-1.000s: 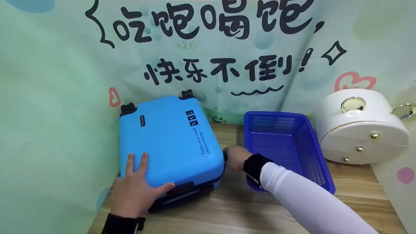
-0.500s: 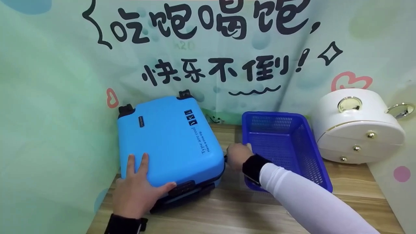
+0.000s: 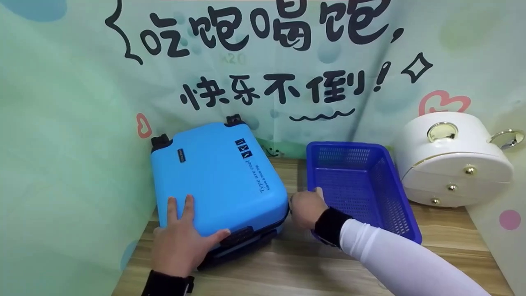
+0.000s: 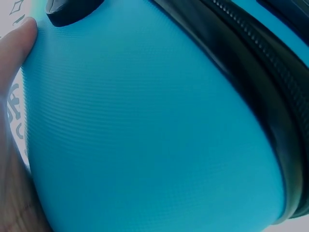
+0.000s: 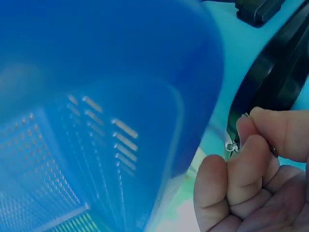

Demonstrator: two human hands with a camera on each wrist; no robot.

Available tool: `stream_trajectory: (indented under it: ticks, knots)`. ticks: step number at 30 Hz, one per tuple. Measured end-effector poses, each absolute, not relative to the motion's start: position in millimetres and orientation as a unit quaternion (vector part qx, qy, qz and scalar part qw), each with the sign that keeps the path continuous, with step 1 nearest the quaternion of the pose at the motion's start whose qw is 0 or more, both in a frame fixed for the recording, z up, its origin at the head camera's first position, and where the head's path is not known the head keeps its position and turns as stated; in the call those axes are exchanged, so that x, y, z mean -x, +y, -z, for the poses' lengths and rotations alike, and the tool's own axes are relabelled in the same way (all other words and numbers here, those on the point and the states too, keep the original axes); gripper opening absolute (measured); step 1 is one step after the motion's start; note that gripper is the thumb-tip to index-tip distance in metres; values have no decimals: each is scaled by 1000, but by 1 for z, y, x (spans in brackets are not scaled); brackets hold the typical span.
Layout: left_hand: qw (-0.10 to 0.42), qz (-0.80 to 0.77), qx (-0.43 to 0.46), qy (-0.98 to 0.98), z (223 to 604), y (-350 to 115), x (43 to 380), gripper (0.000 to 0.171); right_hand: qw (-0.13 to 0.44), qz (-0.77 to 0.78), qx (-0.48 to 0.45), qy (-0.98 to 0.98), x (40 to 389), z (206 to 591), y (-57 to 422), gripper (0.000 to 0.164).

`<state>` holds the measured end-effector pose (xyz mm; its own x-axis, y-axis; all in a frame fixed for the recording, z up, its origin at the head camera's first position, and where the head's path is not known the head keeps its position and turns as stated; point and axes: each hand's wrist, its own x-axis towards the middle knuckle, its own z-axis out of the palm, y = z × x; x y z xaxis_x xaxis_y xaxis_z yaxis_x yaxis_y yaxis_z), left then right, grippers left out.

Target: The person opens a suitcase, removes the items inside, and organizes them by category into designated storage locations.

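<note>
A blue hard-shell suitcase (image 3: 222, 176) lies flat on the wooden table at left, its black wheels toward the back wall. My left hand (image 3: 178, 244) rests on its front left part with fingers spread, the thumb along the front edge beside the black handle (image 3: 237, 236). At the suitcase's right side, my right hand (image 3: 306, 209) pinches a small metal zipper pull (image 5: 232, 146) between thumb and curled forefinger. The head view hides most of that pull behind the fingers. In the left wrist view, the black zipper (image 4: 270, 53) runs round the blue shell.
A blue plastic basket (image 3: 349, 144) stands right beside my right hand, its near left side partly behind the wrist. Farther right is a white rounded case (image 3: 448, 139) with gold knobs. A printed cloth (image 3: 263, 57) hangs behind and along the sides.
My right hand has moved nearer to me along the suitcase's right side. The suitcase has shifted slightly right, and my left hand has moved along with it.
</note>
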<state>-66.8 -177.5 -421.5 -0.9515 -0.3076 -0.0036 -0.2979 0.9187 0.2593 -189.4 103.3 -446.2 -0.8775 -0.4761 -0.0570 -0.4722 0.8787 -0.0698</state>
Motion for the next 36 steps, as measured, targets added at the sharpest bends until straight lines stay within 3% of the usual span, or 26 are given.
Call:
stream_trajectory:
  ticks: [14,19,23,29,32,36]
  knots:
    - [65,101,-146,-982,420,-155,67,133,3,34,228,973,197,446,109,15]
    - [74,90,-122,-986,420,-140,58,120,-21,27,220,975,218,448,113,29]
    - [73,82,-83,-990,414,-121,49,105,-45,44,186,981,238,454,118,16]
    - [-8,119,26,-993,383,-141,58,74,-63,63,158,983,254,458,127,20]
    - [-5,101,91,-991,386,-168,76,85,-68,62,171,981,255,458,130,18]
    - [82,107,185,-973,416,-186,97,105,-61,70,177,980,254,457,133,18]
